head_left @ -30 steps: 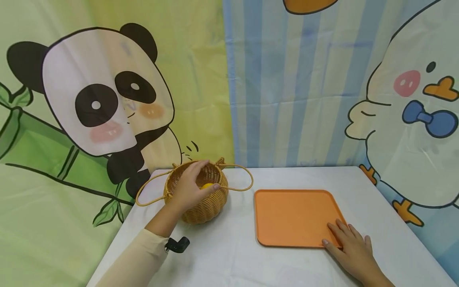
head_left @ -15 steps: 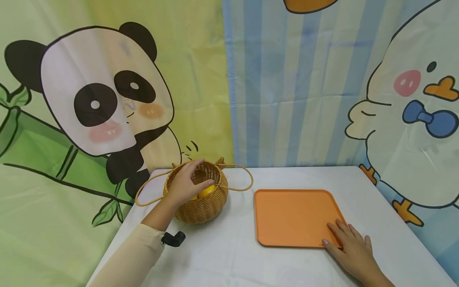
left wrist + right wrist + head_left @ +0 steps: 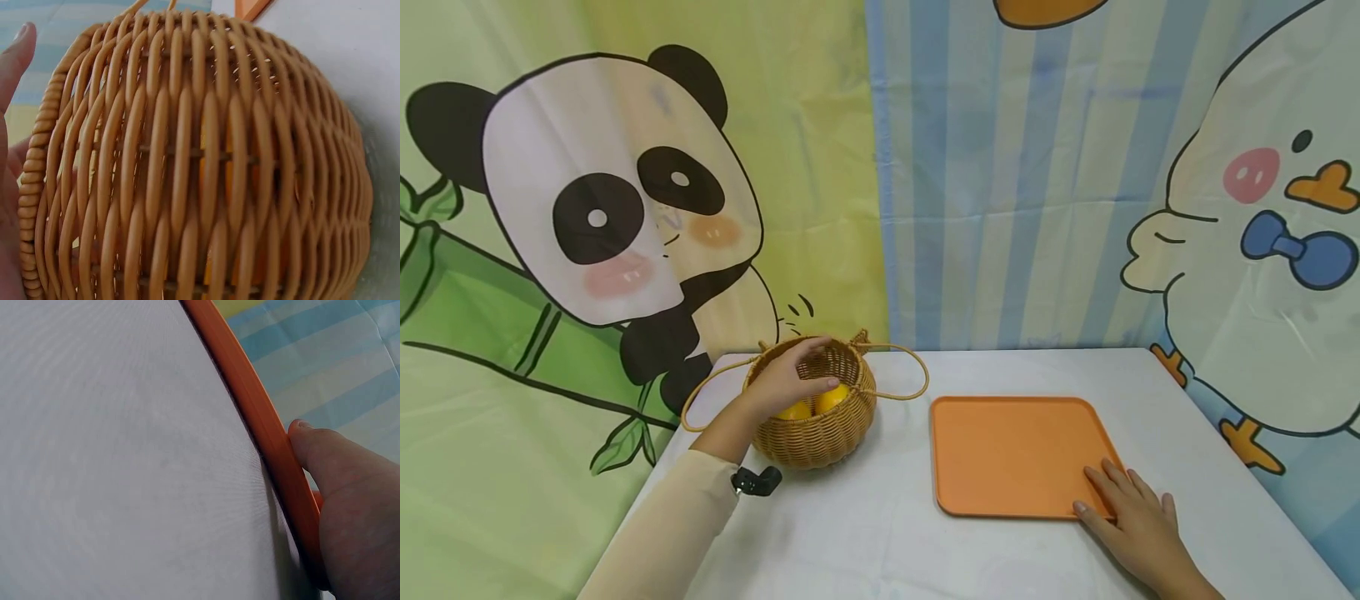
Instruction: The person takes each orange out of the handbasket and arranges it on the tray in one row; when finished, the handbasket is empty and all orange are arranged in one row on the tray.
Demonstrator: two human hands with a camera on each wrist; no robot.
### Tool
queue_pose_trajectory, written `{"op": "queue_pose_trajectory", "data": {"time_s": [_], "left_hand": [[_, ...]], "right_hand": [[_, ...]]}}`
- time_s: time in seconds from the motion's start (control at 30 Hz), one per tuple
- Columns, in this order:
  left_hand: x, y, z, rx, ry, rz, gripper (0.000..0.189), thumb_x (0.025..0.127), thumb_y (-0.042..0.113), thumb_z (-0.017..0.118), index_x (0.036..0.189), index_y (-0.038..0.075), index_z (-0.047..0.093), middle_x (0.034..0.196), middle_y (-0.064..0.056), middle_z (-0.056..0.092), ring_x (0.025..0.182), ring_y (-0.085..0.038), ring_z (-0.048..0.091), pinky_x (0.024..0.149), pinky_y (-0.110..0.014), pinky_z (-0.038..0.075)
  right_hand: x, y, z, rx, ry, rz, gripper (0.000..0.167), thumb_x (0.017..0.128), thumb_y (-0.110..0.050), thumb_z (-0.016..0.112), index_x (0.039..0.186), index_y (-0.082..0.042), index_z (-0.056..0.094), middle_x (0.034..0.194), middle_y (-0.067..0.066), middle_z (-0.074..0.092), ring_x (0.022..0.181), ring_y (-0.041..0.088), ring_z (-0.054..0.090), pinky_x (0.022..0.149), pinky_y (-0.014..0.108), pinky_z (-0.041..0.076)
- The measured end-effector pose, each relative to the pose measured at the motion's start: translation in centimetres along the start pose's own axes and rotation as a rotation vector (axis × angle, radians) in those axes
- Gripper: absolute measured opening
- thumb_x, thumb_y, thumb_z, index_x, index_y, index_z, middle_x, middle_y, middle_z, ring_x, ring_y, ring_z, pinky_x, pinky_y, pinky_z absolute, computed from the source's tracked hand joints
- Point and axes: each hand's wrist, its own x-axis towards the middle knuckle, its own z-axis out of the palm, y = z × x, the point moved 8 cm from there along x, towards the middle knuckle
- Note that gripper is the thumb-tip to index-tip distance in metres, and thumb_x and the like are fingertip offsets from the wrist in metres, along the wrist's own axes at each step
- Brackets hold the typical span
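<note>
A round wicker basket (image 3: 820,442) with two looped handles stands at the table's left. Two smooth yellow roundish things, one (image 3: 793,411) at the left and another (image 3: 831,398) beside it, lie inside; their kind is unclear. Over the basket's mouth is my left hand (image 3: 786,382), thumb stretched out, with nothing seen in its grasp. In the left wrist view the woven wall (image 3: 187,156) fills most of the picture, and the thumb (image 3: 17,59) shows past the rim. My right hand (image 3: 1138,521) rests with spread fingers on the near right corner of an orange tray (image 3: 1018,458).
A white cloth (image 3: 880,542) covers the table, whose far edge meets a hanging printed backdrop (image 3: 1000,208) with a panda and a white bird. One basket handle (image 3: 913,371) reaches out to the right, toward the tray.
My left hand has drawn back slightly to the left over the basket, baring more of the yellow things inside. The right hand and the tray have stayed put.
</note>
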Motion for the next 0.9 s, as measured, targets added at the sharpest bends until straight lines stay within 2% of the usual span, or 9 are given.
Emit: {"op": "queue_pose_trajectory", "data": {"time_s": [0.13, 0.37, 0.67, 0.9], "left_hand": [[0.5, -0.4, 0.2, -0.012, -0.046, -0.013, 0.086, 0.091, 0.047, 0.085, 0.164, 0.029, 0.043, 0.164, -0.016, 0.044, 0.151, -0.041, 0.039, 0.119, -0.066, 0.034], [1.1, -0.8, 1.0, -0.059, -0.139, -0.059, 0.087, 0.087, 0.044, 0.090, 0.161, 0.022, 0.047, 0.165, -0.014, 0.044, 0.155, -0.041, 0.034, 0.121, -0.064, 0.032], [1.9, -1.5, 1.9, -0.044, -0.223, -0.063, 0.089, 0.090, 0.036, 0.089, 0.164, 0.020, 0.041, 0.166, -0.021, 0.040, 0.153, -0.047, 0.034, 0.120, -0.068, 0.031], [2.7, -2.3, 2.7, -0.035, -0.271, -0.080, 0.090, 0.091, 0.031, 0.088, 0.166, 0.019, 0.039, 0.166, -0.023, 0.038, 0.152, -0.047, 0.036, 0.120, -0.066, 0.033]], "right_hand": [[0.0, 0.0, 0.0, -0.001, 0.000, 0.004, 0.094, 0.098, -0.075, 0.058, 0.153, 0.000, 0.053, 0.161, 0.037, 0.035, 0.143, 0.067, 0.023, 0.103, 0.093, 0.001], [0.1, 0.1, 0.1, -0.002, -0.014, 0.024, 0.097, 0.096, -0.077, 0.057, 0.154, 0.001, 0.052, 0.162, 0.038, 0.033, 0.144, 0.067, 0.021, 0.103, 0.092, -0.001], [0.1, 0.0, 0.2, 0.003, -0.016, 0.018, 0.097, 0.096, -0.077, 0.057, 0.153, 0.001, 0.053, 0.162, 0.038, 0.033, 0.144, 0.067, 0.021, 0.102, 0.093, -0.001], [0.1, -0.2, 0.0, -0.001, -0.024, 0.026, 0.098, 0.096, -0.077, 0.057, 0.153, 0.002, 0.052, 0.162, 0.039, 0.033, 0.143, 0.068, 0.020, 0.102, 0.093, -0.001]]}}
